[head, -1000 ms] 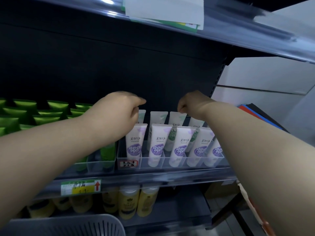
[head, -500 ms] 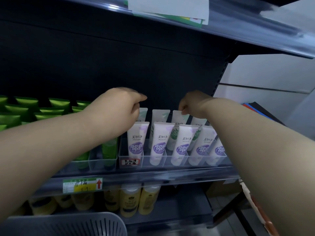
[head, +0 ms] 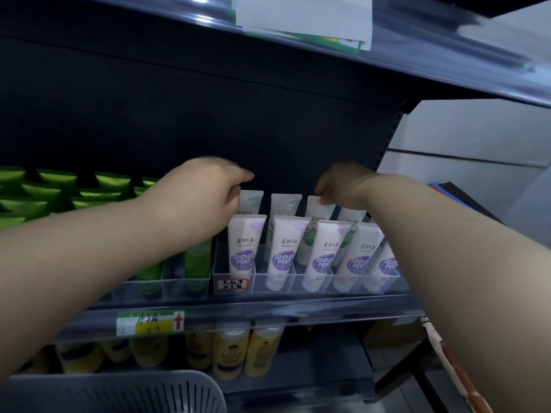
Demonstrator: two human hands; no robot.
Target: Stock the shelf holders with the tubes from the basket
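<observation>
Dark shelf (head: 268,311) carries a clear holder (head: 313,283): purple tubes (head: 284,251) in front, leaf tubes (head: 284,204) behind. Fingers curled, the left grip (head: 205,198) covers the first leaf tube (head: 253,201); whether it holds it cannot be told. The right grip (head: 343,186) pinches the third leaf tube (head: 319,208). Green tubes (head: 44,201) stand to the left, bottles (head: 231,350) below, basket (head: 119,391) lowest.

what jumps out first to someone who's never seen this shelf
Two hands reach to the shelf's back row: the left hand pinches the top of the leftmost leaf-print tube, the right hand the top of the third leaf-print tube. In front of them, white tubes with purple labels stand in a clear holder. Bright green tubes crowd the far left, and a grey basket sits at the bottom edge.
</observation>
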